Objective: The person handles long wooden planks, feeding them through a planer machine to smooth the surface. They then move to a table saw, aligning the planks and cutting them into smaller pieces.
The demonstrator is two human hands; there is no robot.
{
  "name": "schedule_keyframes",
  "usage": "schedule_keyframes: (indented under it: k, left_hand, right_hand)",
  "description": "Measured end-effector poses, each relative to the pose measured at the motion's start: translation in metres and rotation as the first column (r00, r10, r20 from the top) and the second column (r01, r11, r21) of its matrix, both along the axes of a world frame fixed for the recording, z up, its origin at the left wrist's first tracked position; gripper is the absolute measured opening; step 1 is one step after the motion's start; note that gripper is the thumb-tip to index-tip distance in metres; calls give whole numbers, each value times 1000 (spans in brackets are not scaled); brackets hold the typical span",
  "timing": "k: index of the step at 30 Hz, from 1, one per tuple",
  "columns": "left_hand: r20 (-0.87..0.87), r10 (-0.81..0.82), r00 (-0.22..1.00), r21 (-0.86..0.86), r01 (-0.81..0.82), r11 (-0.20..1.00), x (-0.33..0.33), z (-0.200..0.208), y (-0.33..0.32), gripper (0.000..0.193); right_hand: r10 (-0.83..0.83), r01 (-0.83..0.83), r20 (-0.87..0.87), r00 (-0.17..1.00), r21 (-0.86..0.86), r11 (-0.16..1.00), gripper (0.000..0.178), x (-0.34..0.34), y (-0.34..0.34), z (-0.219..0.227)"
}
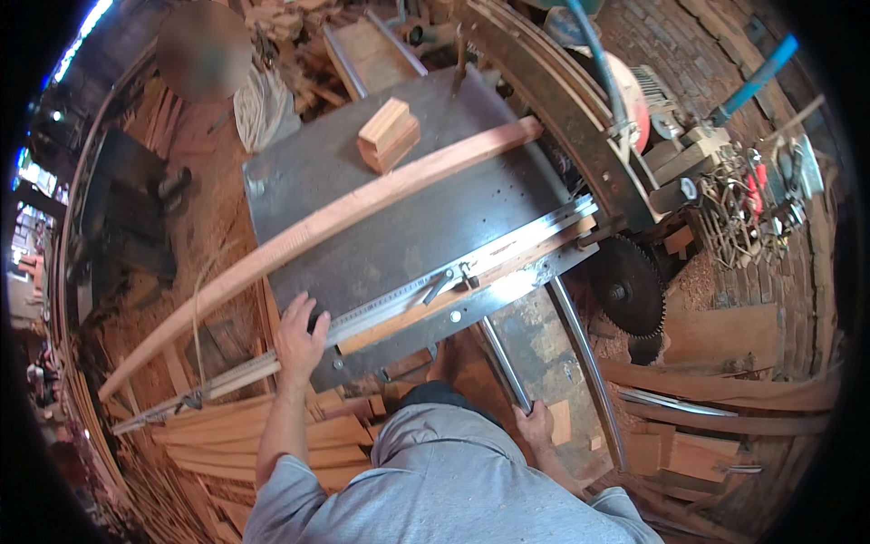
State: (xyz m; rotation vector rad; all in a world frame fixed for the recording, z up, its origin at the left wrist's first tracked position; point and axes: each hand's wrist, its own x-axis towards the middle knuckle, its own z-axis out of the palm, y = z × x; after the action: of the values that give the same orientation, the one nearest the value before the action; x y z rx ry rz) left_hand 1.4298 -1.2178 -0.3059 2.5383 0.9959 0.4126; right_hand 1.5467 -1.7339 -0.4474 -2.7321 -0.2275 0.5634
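Observation:
My left hand (299,340) rests at the left end of a sliding saw table (408,231), fingers stretched over its edge next to a metal fence with a scale (390,301). The hand appears to hold nothing. My right hand (533,422) is closed round the lower end of a round steel rail (504,358) that runs under the table. A long wooden beam (362,198) lies slantwise across the table, its left end reaching well past the edge. Behind it sit small wooden blocks (388,136). A clamp lever (444,284) stands on the fence.
A toothed circular saw blade (625,288) is exposed to the right of the table. Tools and metal parts (752,204) are heaped at the far right. Boards (236,440) lie at the lower left, and a person (204,54) with a blurred head area is at the upper left.

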Motion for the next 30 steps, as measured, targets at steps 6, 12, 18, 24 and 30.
schedule_keyframes:
  k: [6,12,18,24,30]
  left_hand:
    - [-24,4,1000,-12,-4,1000,-1,1,1,38]
    - [-1,-23,1000,66,23,998,1,1,0,34]
    - [129,-63,990,105,49,993,0,-5,1,24]
    - [294,-18,955,177,-36,984,1,-26,12,17]
    - [85,33,996,138,-44,989,7,-33,9,42]
  right_hand:
    - [21,-25,70,997,61,998,46,-3,4,3]
    - [23,-25,34,999,66,997,46,-4,3,3]
    - [-3,3,-20,1000,-24,1000,49,-3,9,9]
    - [7,-12,-76,997,-64,998,49,4,11,14]
    - [10,-13,-61,998,-50,999,46,0,-9,5]
